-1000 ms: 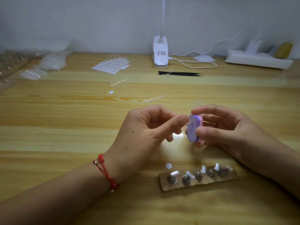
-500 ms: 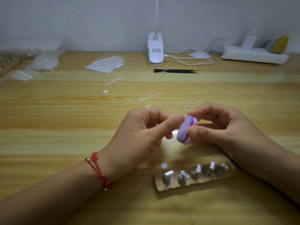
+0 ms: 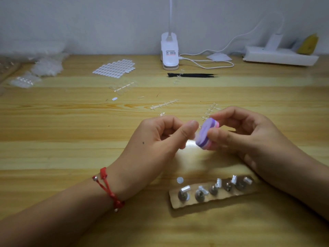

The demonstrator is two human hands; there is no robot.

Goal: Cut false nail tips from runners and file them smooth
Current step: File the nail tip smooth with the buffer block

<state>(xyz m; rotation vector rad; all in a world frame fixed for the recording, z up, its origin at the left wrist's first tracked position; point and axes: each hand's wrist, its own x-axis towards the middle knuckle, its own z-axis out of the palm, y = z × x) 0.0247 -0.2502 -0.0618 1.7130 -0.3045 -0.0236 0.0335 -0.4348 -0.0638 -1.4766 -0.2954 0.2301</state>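
The left hand (image 3: 160, 139) pinches a tiny clear false nail tip (image 3: 196, 136) — barely visible — against an oval purple-and-pink file block (image 3: 206, 134) gripped in the right hand (image 3: 249, 138), over the table (image 3: 71, 131); a loose pinch could flick it away.

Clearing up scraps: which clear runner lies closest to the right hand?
The runner just beyond the right hand, nearly touching it; the others lie farther left or back.
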